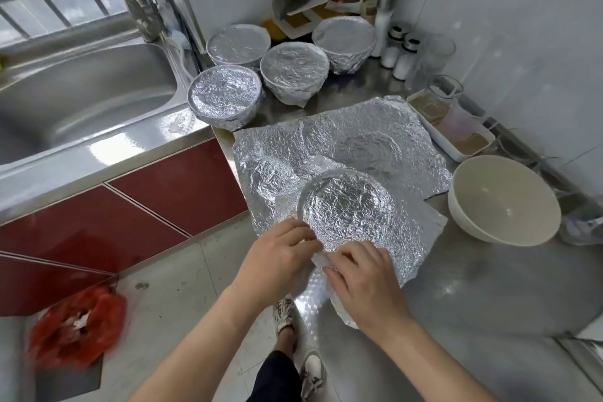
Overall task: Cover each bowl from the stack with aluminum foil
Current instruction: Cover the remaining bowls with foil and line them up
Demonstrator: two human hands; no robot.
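Single head-worn wide-angle view, facing forward and steeply down, close above left hand (pixel 277 254) and right hand (pixel 365 284) at the steel counter (pixel 473 287), sink (pixel 98 101) at left edge, floor (pixel 182 277) below.

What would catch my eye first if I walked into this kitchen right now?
Crinkled silver foil dominates: a foil-draped bowl sits at the steel counter's near edge, where the left hand pinches its rim and the right hand presses foil to its side. Behind it, by the sink, four foil-covered bowls cluster, and one bare white bowl waits on the right.
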